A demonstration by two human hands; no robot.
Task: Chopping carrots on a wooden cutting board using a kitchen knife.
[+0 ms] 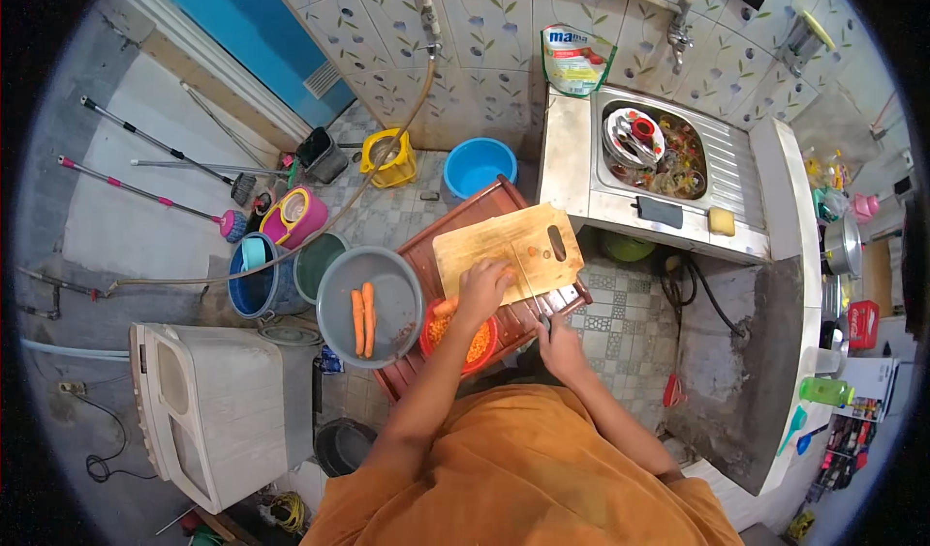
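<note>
A wooden cutting board (472,244) lies tilted across a red-brown slatted wooden bench (421,255). My left hand (483,288) rests on the board, its fingers closed over a piece of carrot (511,275) that they mostly hide. In my right hand (563,350) is the handle of a kitchen knife (524,273), with its blade lying over the board beside my left fingers. Small carrot ends (532,251) sit near the board's handle slot. Partly covered by my left forearm, a red basket (492,342) holds diced carrot and a larger carrot piece (445,307).
A grey basin (330,328) with two peeled carrots (369,317) stands left of the basket. Behind the bench is a blue basin (479,168). At the right, a steel sink (726,161) holds dishes. A hose (349,208) crosses above buckets; a washing machine (218,408) stands left.
</note>
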